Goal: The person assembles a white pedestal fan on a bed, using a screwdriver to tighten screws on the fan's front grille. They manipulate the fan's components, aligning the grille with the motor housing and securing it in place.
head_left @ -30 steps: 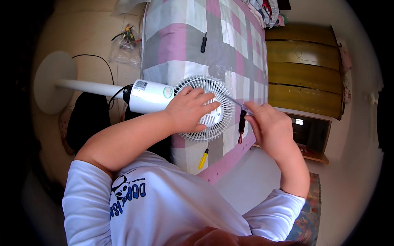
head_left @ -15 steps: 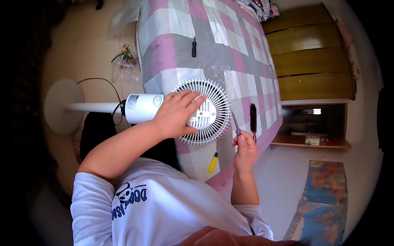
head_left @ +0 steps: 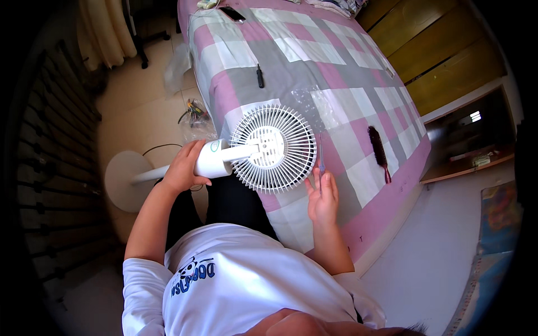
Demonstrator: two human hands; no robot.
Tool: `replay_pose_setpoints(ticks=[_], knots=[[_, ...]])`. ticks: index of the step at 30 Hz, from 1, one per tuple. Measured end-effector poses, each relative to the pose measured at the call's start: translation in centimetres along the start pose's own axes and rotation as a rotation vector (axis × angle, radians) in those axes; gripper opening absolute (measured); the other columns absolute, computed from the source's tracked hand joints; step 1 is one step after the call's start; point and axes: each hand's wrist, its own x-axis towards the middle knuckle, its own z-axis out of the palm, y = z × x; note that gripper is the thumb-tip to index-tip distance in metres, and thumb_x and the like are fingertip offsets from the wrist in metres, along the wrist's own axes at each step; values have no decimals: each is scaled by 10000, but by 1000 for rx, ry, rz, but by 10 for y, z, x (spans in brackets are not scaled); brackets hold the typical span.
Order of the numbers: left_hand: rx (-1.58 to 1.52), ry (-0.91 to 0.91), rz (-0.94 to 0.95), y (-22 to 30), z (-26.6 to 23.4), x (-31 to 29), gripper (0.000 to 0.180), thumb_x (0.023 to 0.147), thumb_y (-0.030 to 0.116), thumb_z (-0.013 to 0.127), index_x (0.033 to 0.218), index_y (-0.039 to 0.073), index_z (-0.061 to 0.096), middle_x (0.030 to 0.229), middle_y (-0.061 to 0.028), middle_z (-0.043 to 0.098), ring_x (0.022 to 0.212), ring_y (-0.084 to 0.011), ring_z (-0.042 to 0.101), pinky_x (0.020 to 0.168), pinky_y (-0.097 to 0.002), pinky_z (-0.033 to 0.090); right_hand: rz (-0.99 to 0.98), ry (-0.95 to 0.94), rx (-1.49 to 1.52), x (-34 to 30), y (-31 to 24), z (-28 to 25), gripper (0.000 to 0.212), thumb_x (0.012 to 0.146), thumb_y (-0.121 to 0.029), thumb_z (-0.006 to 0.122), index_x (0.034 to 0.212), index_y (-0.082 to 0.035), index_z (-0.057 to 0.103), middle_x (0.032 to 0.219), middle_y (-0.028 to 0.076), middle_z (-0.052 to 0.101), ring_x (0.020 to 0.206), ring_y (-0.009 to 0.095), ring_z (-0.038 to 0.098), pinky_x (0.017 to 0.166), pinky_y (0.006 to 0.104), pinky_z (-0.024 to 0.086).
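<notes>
Two hands full: left hand (head_left: 185, 166) clasped fan housing (head_left: 213, 159) at grille's (head_left: 273, 149) 9 o'clock; right hand (head_left: 323, 203) loosely held screwdriver (head_left: 321, 163), 4 o'clock.

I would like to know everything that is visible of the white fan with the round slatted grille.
The white, plastic-looking fan is held sideways, its round grille of radial slats with a slotted centre over the pink-checked fabric bed cover. A white arm joins the grille to a white cylinder with a round green-edged sticker; a white pole runs to a flat round white base off the bed cover. The bare left hand grips the cylinder.
</notes>
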Motion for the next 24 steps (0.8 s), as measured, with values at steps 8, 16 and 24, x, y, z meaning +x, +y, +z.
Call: replay_pose_setpoints(ticks=[8,16,24], knots=[[-153,29,-65,-23,11,-5,1320,480,86,948,1548,187,180,1487,-213,398,1396,-392,363,1149,-418,349,-87,7,-46,1,22,-9,455,1043,-326,483,1434,-93,455,1484,0,441,1290,123,429,1091,445,293],[-127,-51,-261,-72,29,-10,849,638,70,870,1375,113,451,1191,-143,668,1176,-332,604,997,-402,475,-50,-78,4,3,32,-14,498,1051,-281,465,1494,-69,379,1554,29,366,1296,146,427,1083,408,324],[-74,189,-215,-48,35,-29,612,686,-16,775,1241,78,535,1159,-169,649,1121,-379,590,952,-433,484,-103,-111,95,15,35,-22,355,1032,-267,489,1323,-67,525,1408,30,495,1239,151,468,1064,422,347]])
